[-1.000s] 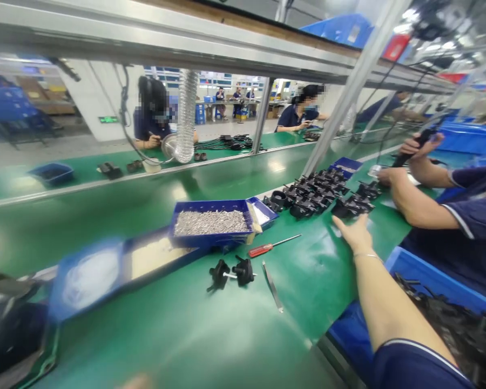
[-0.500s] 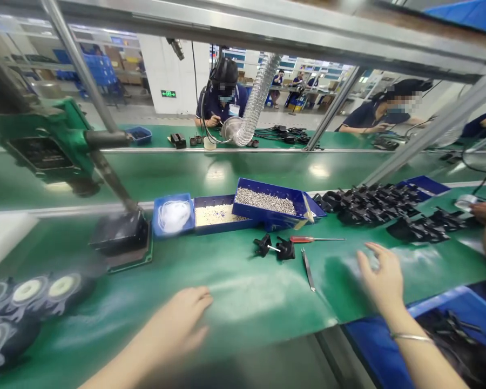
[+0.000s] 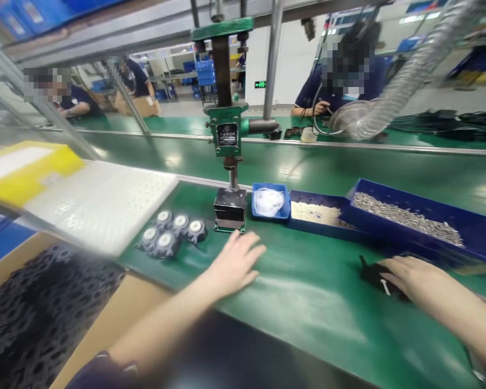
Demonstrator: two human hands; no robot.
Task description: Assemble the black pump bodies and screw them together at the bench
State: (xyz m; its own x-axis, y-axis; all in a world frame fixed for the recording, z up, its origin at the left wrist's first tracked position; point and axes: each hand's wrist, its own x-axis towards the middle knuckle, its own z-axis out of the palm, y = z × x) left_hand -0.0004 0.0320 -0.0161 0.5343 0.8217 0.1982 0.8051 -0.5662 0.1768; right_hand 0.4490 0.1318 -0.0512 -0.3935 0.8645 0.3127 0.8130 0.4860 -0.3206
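Observation:
My left hand (image 3: pixel 237 265) is spread over the green bench (image 3: pixel 303 281), just in front of the black base block (image 3: pixel 230 208) of a green hand press (image 3: pixel 228 129); nothing is in it. At the right, my right hand (image 3: pixel 409 275) reaches down over black plastic parts (image 3: pixel 370 273) with a short white pin (image 3: pixel 385 287) beside its fingers. Its fingertips are partly hidden, and whether they grip a part cannot be made out. Left of the press stand several black parts with white round centres (image 3: pixel 164 240).
Behind are a blue tray of white rings (image 3: pixel 268 201), a bin of cream pieces (image 3: pixel 318 212) and a tilted bin of metal screws (image 3: pixel 409 219). At left are a white perforated board (image 3: pixel 105 200) and a carton of black parts (image 3: pixel 36 302). Co-workers sit across the bench.
The view has swung left, bringing the press to the middle. My left hand has moved towards the press base; my right hand has moved from the bench's right onto the black parts.

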